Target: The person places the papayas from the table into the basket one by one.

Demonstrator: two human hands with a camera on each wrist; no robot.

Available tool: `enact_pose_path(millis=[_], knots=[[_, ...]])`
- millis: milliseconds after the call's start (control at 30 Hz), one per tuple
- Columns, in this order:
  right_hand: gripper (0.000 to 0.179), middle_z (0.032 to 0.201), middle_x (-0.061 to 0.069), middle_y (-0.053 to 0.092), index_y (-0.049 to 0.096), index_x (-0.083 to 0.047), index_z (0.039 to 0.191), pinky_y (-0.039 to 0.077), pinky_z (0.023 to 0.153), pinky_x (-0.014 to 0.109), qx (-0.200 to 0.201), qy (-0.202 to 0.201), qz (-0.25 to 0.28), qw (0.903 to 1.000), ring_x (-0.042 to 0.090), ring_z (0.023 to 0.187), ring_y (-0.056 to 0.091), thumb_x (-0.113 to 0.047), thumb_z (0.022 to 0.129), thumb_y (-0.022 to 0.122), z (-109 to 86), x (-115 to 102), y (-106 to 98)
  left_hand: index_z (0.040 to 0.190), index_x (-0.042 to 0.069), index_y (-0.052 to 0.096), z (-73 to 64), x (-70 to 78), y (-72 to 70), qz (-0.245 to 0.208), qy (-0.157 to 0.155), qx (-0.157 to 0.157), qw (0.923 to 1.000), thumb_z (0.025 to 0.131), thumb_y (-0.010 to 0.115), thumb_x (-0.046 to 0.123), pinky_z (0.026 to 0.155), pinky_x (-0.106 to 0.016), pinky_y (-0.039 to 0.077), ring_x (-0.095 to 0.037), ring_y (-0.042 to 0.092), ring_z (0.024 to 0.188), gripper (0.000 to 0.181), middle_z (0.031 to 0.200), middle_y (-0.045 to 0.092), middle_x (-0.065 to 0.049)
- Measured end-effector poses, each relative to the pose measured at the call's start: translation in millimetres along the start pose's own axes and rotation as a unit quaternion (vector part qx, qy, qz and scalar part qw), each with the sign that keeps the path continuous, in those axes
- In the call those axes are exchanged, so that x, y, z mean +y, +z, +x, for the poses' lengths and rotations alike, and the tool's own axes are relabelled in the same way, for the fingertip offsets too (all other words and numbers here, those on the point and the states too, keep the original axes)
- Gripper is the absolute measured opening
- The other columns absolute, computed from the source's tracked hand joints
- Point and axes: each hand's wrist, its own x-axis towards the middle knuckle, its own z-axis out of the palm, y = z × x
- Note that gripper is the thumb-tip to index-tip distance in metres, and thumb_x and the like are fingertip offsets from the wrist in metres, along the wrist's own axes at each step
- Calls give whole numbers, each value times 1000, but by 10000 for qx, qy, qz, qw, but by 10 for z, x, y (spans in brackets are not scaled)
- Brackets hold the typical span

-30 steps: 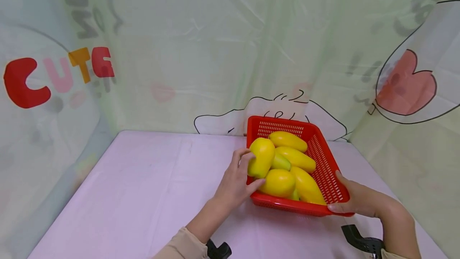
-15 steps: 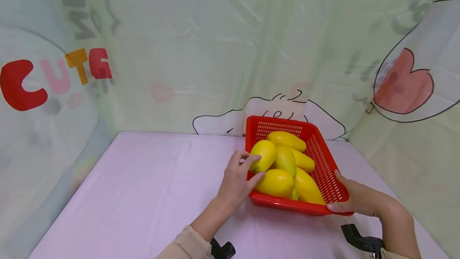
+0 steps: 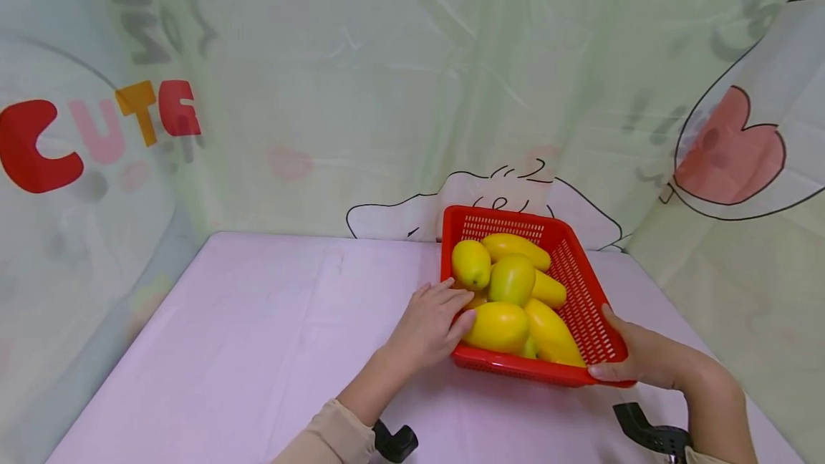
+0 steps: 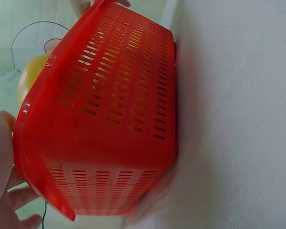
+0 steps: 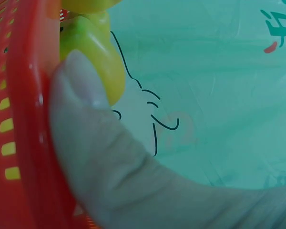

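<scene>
A red plastic basket [image 3: 583,306] with slotted walls stands at the right of the table, holding several yellow mangoes [image 3: 496,328]. One mango [image 3: 471,263] leans end-on at the basket's left wall, beside a greener mango [image 3: 512,279] in the middle. My left hand [image 3: 428,328] lies over the basket's left rim, its fingers extended and loose among the fruit, thumb by the front mango. In the left wrist view, the basket wall [image 4: 109,124] hides part of that hand's reach. My right hand [image 3: 644,353] grips the near right corner; its thumb [image 5: 81,81] presses over the rim.
A pale pink cloth covers the table [image 3: 290,321], stretching left of the basket. Behind it hangs a printed light green curtain [image 3: 354,106], with more curtain along both sides. Black camera mounts [image 3: 651,429] sit by both wrists.
My left fingers have slid off the left mango and dropped lower at the rim. That mango now sits farther back and end-on; the greener one stands more upright. My right hand stays put.
</scene>
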Motion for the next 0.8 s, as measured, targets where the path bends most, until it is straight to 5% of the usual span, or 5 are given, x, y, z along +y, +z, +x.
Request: enact_pose_path(millis=[333, 800], knots=[[122, 142, 42, 20, -1, 8, 147, 52, 82, 55, 44, 119, 3, 9999, 50, 113, 37, -61, 73, 68, -53, -27, 7, 125, 20, 62, -28, 9, -34, 17, 280, 281, 9992, 99, 40, 39, 112, -39, 33, -17, 47, 128, 39, 127, 62, 4], [121, 142, 40, 25, 3, 8, 147, 48, 84, 60, 272, 89, -128, 9995, 50, 115, 38, -62, 72, 68, -85, -45, 25, 123, 21, 63, -38, 39, -59, -237, 260, 369, 9987, 98, 45, 37, 105, -37, 41, -15, 50, 118, 34, 124, 58, 2]])
